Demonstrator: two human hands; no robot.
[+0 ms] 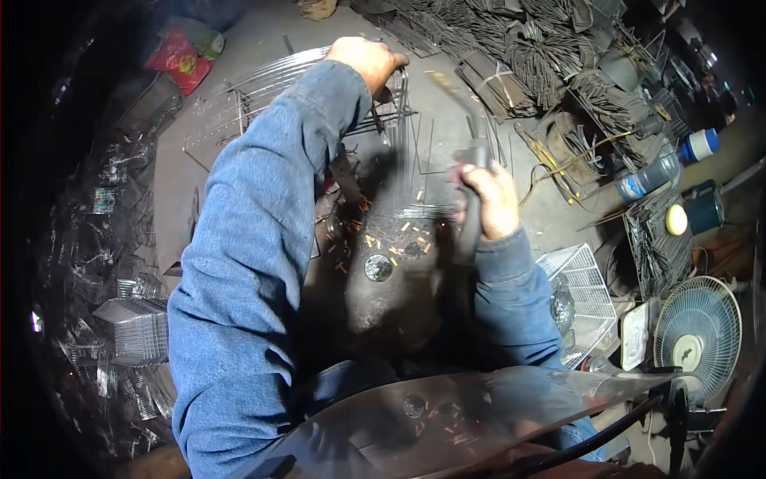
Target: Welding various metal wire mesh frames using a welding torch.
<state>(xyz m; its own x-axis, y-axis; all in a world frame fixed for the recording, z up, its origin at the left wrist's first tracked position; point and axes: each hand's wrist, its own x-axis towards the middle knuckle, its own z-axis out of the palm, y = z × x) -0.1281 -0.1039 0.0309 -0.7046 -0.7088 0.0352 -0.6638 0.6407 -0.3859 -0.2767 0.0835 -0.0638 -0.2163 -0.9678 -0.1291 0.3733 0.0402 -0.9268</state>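
Note:
My left hand (365, 62) reaches to the far middle. Its fingers are closed at the top corner of a wire rack (275, 76) made of thin, shiny metal rods, though the fingertips are partly hidden. On the right, my right hand (493, 198) is wrapped round the grip of a welding torch (472, 152), blurred by motion. The torch's bent neck points up and away, apart from my left hand, and its thick dark cable hangs down below. Thin upright rods (431, 148) of the wire work stand between my hands.
Small copper-coloured bits (396, 243) lie scattered on the dark work surface before me. Piles of bent wire (519, 56) fill the far right. A bottle (650, 180), a white wire basket (586, 287) and a fan (698, 339) stand right; a red packet (182, 62) lies far left.

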